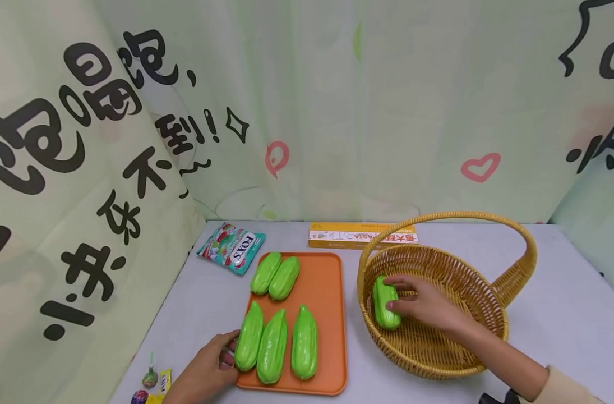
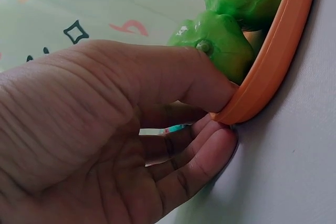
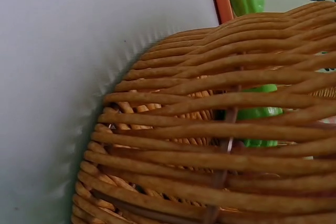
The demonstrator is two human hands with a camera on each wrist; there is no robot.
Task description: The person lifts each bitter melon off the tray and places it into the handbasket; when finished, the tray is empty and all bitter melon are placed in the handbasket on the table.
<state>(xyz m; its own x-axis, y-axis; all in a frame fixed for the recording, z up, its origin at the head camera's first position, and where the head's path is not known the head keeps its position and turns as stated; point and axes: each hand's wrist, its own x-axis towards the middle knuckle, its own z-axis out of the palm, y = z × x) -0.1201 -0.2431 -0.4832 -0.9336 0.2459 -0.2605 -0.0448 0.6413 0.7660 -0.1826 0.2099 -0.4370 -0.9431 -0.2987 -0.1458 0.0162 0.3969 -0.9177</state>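
Hands work apart: the right hand (image 1: 428,306) curls around a green gourd (image 1: 384,304) inside the wicker basket (image 1: 493,314), its long axis pointing away from the person; left of the basket, the left hand (image 1: 206,370) pinches the orange tray (image 1: 332,314) at its near-left rim.

Pale grey worktop (image 1: 564,314) lying under soft even light, pale green curtain (image 1: 337,112) hanging along its back edge and both side edges, black painted characters, pink heart (image 1: 480,166) and pink swirl (image 1: 277,157) showing on the fabric
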